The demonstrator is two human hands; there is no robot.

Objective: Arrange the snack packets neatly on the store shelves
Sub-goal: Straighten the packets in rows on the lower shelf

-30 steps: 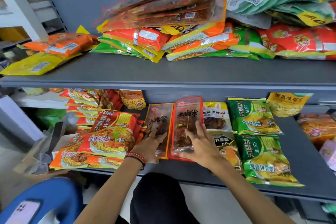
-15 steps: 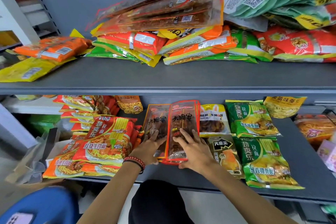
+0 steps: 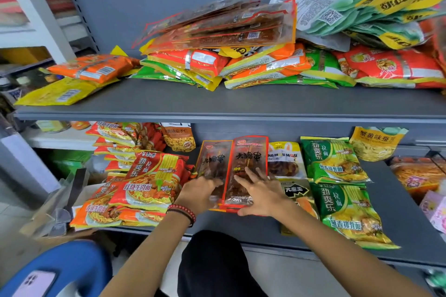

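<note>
Both your hands are on the lower shelf point(image 3: 241, 226), on the two skewer snack packets at its middle. Your right hand point(image 3: 263, 196) lies flat, fingers spread, on the red-edged skewer packet point(image 3: 248, 159), thumb at its bottom edge. Your left hand point(image 3: 198, 196), bead bracelet point(image 3: 183, 211) on the wrist, lies on the lower part of the darker skewer packet point(image 3: 213, 159). Its fingers sit closer together than half a second ago, when they were splayed. The two packets lie side by side and touching, long sides running front to back, much as they did then. A second ago the red-edged one sat a bit further back than its neighbour; now the top edges are nearly level. Red noodle packets point(image 3: 154, 176) are stacked just left of them, green noodle packets point(image 3: 333, 159) well to the right, unchanged. The upper shelf point(image 3: 217, 103) carries the same loose heap of mixed packets point(image 3: 217, 55). A phone point(image 3: 33, 282) lies on the blue stool point(image 3: 79, 263) at bottom left.
</note>
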